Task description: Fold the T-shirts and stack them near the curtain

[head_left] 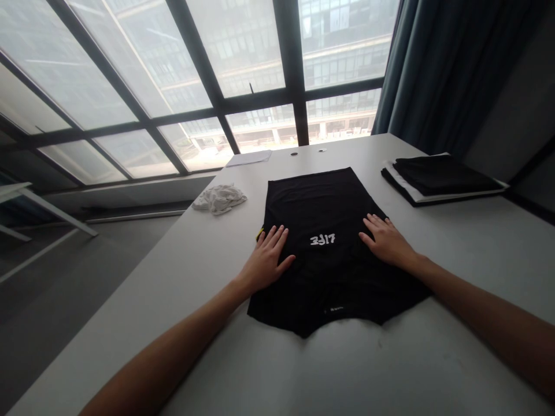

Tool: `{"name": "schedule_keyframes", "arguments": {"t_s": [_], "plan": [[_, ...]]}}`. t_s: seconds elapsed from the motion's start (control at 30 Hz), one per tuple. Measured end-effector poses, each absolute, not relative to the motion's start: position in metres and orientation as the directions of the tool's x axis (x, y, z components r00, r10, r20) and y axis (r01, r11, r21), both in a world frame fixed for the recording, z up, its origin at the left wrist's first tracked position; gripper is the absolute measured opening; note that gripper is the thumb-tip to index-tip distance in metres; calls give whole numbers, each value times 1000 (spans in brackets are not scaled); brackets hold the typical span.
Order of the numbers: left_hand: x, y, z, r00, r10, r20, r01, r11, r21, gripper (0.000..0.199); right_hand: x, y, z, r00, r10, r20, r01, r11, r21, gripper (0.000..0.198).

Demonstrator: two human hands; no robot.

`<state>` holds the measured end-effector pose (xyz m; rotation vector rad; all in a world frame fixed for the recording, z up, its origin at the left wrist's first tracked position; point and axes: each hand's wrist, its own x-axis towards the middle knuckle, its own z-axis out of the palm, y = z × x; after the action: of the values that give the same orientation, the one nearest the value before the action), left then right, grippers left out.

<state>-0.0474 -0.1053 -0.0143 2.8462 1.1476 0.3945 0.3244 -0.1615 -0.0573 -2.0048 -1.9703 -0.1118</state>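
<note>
A black T-shirt [323, 202] lies spread flat on the white table, its neckline towards me and its hem at the far side. White lettering [323, 239] across its middle appears upside down from here. My left hand [269, 257] rests flat on the shirt's left side with fingers spread. Just beyond those fingers, a small yellow bit [259, 233] shows at the shirt's edge. On the right side, my right hand [385, 238] presses lightly on the fabric, palm down, fingers stretched out. Neither hand grips the cloth.
A crumpled white cloth [220, 199] sits near the table's left edge. Folded black and white garments [442, 176] are stacked at the right. Some paper [249, 158] lies at the far end of the white table [195, 289], by the windows. A dark curtain [427, 81] hangs behind the stack.
</note>
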Motion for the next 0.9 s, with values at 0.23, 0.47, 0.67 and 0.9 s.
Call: {"name": "schedule_keyframes", "arguments": {"t_s": [0.23, 0.47, 0.67, 0.9], "plan": [[-40, -121, -5, 895, 447, -8, 436, -870, 231, 67, 325, -162, -56, 37, 958, 283, 983, 16, -182, 59], [-40, -119, -8, 897, 442, -11, 435, -876, 209, 65, 323, -163, -54, 45, 959, 281, 987, 0, -159, 61], [-40, -119, -8, 899, 433, -58, 436, -880, 187, 59, 320, -166, -51, -37, 928, 370, 996, 64, -62, 58], [-42, -119, -4, 907, 420, 0, 409, -884, 226, 60, 317, -169, -36, -108, 868, 484, 972, 195, -132, 48]]}}
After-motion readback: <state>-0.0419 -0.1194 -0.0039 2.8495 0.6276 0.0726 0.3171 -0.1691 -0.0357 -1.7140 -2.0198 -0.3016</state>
